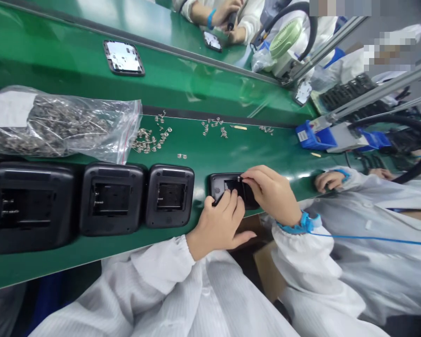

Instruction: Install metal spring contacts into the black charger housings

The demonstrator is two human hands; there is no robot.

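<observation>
A black plastic housing point(217, 180) with a rectangular battery bay lies on the green bench, partly covered by both hands. My left hand point(219, 222) rests its outstretched fingers on the housing's near part, thumb spread away from them. At the bay's far edge, my right hand point(275, 194) pinches a small metal spring contact point(239, 179) between thumb and fingertips. To the left stand three similar housings, a near one point(170, 220), a middle one point(110, 224) and a larger-looking one point(61, 234), their bays facing up. Springs show inside them.
Loose spring contacts point(145, 142) lie beside a clear zip bag point(73, 124) full of them. Farther right are more contacts point(223, 133), a thin yellowish tool point(239, 127) and blue bins point(314, 135). A co-worker's hand point(330, 180) rests at right; another person works across the bench.
</observation>
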